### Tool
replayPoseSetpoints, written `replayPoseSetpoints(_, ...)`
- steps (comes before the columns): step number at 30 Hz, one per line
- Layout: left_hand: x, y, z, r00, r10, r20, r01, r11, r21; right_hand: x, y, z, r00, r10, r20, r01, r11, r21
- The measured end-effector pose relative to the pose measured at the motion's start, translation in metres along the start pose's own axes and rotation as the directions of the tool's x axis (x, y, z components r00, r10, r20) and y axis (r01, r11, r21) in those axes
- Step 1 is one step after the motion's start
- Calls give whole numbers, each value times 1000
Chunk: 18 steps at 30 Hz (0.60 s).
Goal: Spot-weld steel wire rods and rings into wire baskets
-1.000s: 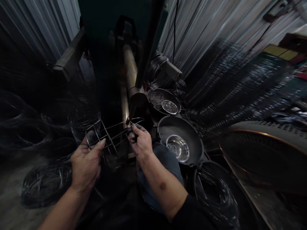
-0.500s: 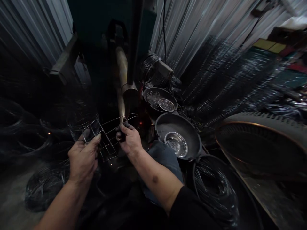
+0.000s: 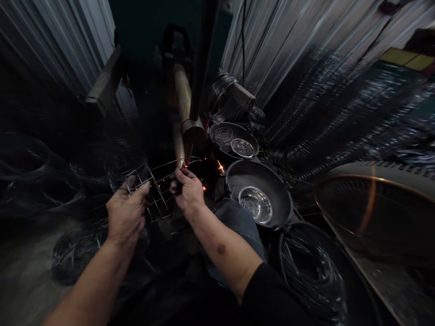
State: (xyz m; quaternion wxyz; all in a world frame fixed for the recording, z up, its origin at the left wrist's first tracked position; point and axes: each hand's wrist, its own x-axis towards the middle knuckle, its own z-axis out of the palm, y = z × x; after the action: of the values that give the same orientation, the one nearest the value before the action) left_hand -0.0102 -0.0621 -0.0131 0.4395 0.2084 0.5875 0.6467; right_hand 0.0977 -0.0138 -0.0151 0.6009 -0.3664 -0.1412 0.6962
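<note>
A welded wire frame (image 3: 157, 186) of thin crossed rods is held level in front of me, its far end at the tips of a spot welder (image 3: 183, 88). My left hand (image 3: 125, 213) is closed on the frame's near left end, thumb on top. Thumb and forefinger of my right hand (image 3: 189, 189) pinch at the frame's far end, right by the lower welder tip. Whether a small separate piece is also between those fingers is hidden. Orange sparks (image 3: 220, 166) fly around the contact point.
To the right, a dark pan (image 3: 234, 174) holds a steel bowl (image 3: 268, 206) of small wire pieces; behind it another pan (image 3: 215, 136) holds a bowl and wire parts. Coiled wire (image 3: 306, 258) lies near right. A large round fan-like guard (image 3: 340, 181) stands far right. Wire coils (image 3: 73, 258) sit left.
Sparks have burst out at the welder tips, with a glow at the right fingertips. The whole view has shifted slightly, while both hands keep their hold on the frame.
</note>
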Motion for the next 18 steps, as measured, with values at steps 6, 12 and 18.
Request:
replayPoseSetpoints(6,-15,-10,-31,1000,22,11,-20,979,-204,-44,7,-36,977,137,162,-58,908,-415)
replayPoseSetpoints(12,-32,-10,-143,957,10,-290,-77,972,-221,-40,31,-147,958,287,-4,-110,353,-929)
replayPoseSetpoints(18,-72,-44,-282,704,11,-710,-88,993,-72,4,59,-236,964,227,-139,-64,-309,-949)
